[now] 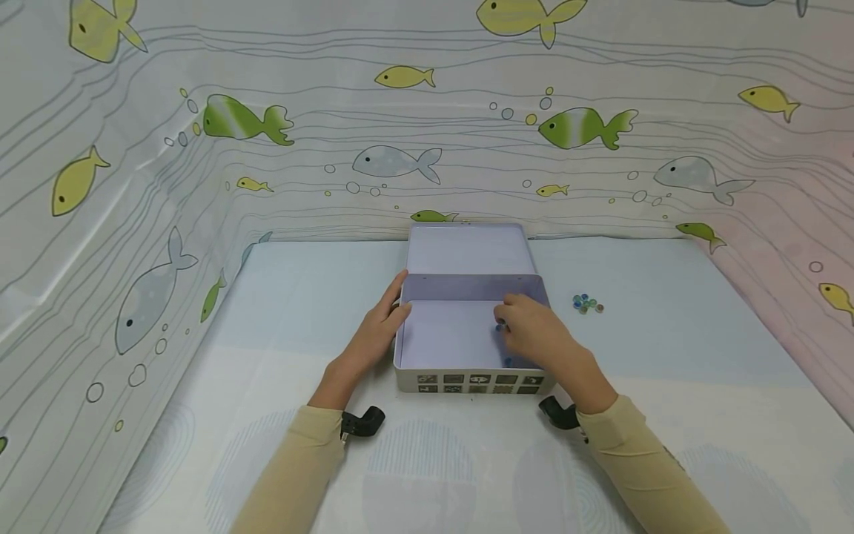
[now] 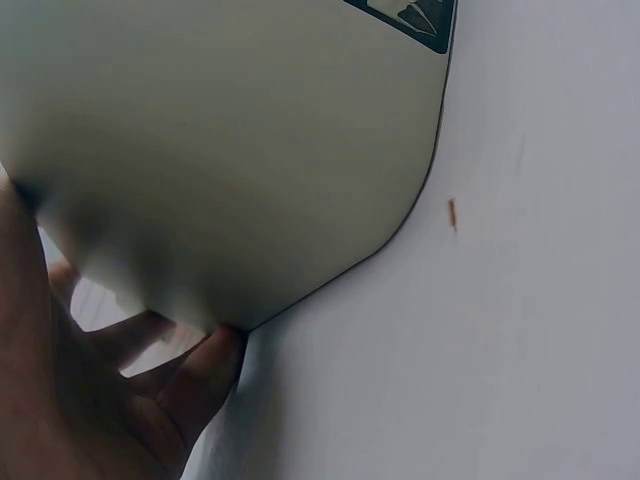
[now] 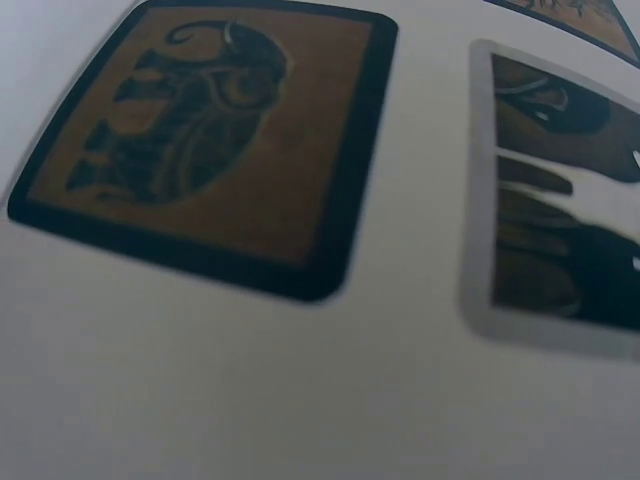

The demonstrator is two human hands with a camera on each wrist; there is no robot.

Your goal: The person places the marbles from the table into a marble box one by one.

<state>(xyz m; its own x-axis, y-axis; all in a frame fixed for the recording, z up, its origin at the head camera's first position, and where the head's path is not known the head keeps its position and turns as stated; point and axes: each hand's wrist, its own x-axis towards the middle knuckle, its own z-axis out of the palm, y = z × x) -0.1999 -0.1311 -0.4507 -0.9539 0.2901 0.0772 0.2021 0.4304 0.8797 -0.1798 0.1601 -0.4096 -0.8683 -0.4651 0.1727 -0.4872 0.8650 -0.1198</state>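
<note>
A shallow white box (image 1: 454, 334) lies with its hinged lid (image 1: 470, 248) tipped back. My left hand (image 1: 373, 330) grips the box's left side, thumb at the rim. The left wrist view shows fingers (image 2: 205, 385) against the box's outer wall (image 2: 260, 170). Reaching inside at the right end, my right hand (image 1: 537, 334) has curled fingers pinching a blue marble (image 1: 499, 327). Another blue marble (image 1: 508, 363) lies on the box floor near the front wall. The right wrist view shows only the patterned box wall (image 3: 200, 380); the right hand is hidden there.
Right of the box, a small cluster of blue, green and brownish glass marbles (image 1: 584, 303) lies on the pale table cover (image 1: 667, 311). Fish-printed sheeting (image 1: 480, 163) rises behind and at both sides. A tiny brown speck (image 2: 452, 214) shows in the left wrist view.
</note>
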